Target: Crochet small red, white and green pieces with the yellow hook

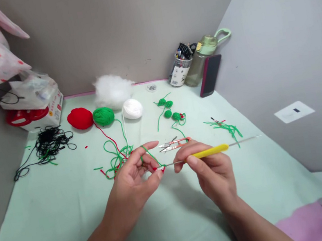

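Note:
My left hand [137,174] pinches a small red, white and green crochet piece [161,169] between thumb and fingers. Green yarn [152,155] runs over its raised index finger down to the piece. My right hand [211,165] grips a crochet hook [211,151] by its yellow handle. The hook's metal tip meets the green loop at the piece; its other metal end points right. Just beyond my hands lie orange-handled thread snips [174,144]. Loose green and red yarn [117,157] lies tangled behind my left hand.
Across the back stand a red yarn ball [80,118], a green yarn ball [103,116], a white yarn ball [132,109] and white stuffing [114,90]. Small green crocheted balls [167,114], yarn scraps [226,127], black cord [49,144], a phone [211,75] and a bottle [197,64] surround the work.

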`<action>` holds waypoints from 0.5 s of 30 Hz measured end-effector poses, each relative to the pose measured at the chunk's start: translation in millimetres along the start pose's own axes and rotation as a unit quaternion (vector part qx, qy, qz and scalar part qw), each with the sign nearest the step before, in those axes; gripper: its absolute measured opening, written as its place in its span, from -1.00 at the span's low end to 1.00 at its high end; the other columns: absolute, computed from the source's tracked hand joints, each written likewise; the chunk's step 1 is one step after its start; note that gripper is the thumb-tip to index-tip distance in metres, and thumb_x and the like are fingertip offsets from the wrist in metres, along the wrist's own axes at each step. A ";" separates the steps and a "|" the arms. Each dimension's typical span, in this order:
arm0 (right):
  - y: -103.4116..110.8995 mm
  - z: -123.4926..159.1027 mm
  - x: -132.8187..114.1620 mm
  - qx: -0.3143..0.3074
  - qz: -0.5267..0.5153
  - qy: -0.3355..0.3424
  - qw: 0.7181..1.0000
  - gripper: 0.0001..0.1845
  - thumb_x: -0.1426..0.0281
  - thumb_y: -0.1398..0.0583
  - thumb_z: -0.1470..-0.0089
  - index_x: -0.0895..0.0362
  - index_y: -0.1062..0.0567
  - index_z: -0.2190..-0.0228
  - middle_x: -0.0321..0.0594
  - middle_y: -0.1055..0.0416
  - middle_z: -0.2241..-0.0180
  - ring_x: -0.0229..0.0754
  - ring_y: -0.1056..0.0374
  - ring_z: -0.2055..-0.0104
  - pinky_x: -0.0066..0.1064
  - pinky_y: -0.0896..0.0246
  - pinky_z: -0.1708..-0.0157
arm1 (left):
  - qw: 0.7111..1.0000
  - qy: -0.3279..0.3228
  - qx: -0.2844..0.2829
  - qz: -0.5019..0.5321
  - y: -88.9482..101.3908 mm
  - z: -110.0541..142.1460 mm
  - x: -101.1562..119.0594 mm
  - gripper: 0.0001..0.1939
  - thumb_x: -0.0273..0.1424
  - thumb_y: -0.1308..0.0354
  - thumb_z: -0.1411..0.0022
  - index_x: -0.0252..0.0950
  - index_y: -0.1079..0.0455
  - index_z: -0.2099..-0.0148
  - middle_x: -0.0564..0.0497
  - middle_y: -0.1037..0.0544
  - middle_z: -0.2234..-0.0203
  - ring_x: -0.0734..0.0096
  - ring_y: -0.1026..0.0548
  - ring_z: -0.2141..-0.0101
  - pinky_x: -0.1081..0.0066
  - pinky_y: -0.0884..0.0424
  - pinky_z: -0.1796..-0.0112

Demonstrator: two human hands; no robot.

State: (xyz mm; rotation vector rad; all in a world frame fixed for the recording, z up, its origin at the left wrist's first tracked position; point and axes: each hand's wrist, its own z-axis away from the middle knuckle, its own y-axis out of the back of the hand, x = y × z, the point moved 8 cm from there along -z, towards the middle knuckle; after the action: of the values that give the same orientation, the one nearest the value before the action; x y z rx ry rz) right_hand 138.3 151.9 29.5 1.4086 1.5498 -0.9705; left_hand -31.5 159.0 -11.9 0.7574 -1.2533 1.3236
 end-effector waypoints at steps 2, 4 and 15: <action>4.1 -0.8 5.6 0.020 -0.036 -0.028 0.999 -0.84 0.36 -0.23 -0.35 0.02 -0.66 0.22 -0.28 -0.55 0.42 -0.16 -0.46 0.34 -0.23 -0.34 0.18 | 1.000 -0.003 -0.006 -0.003 -1.2 1.1 2.6 -0.59 -0.43 -0.35 -0.26 -0.05 -0.56 -0.14 0.10 -0.43 0.33 0.40 -0.41 0.25 0.45 -0.37 0.19; 6.8 -1.7 9.0 0.031 -0.058 -0.045 0.997 -0.85 0.33 -0.25 -0.33 0.03 -0.66 0.25 -0.29 -0.55 0.45 -0.18 -0.45 0.39 -0.23 -0.35 0.19 | 1.000 0.003 0.001 0.002 -1.7 2.3 4.9 -0.63 -0.41 -0.36 -0.24 -0.06 -0.60 -0.09 0.09 -0.45 0.33 0.40 -0.42 0.28 0.46 -0.38 0.26; -12.6 -1.3 -7.3 0.001 0.055 0.043 0.998 -0.80 0.44 -0.24 -0.33 -0.01 -0.69 0.17 -0.19 -0.67 0.25 -0.09 -0.56 0.19 -0.20 -0.52 0.17 | 0.995 0.044 0.004 0.093 -16.4 2.5 -4.0 -0.63 -0.33 -0.47 -0.15 -0.09 -0.65 -0.03 0.06 -0.54 0.35 0.31 -0.51 0.24 0.38 -0.46 0.13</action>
State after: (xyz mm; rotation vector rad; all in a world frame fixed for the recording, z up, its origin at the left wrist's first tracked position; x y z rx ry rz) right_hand 126.0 149.4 37.1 1.5375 1.5158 -0.8559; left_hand -15.6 152.7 -11.1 0.5916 -1.2729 1.4966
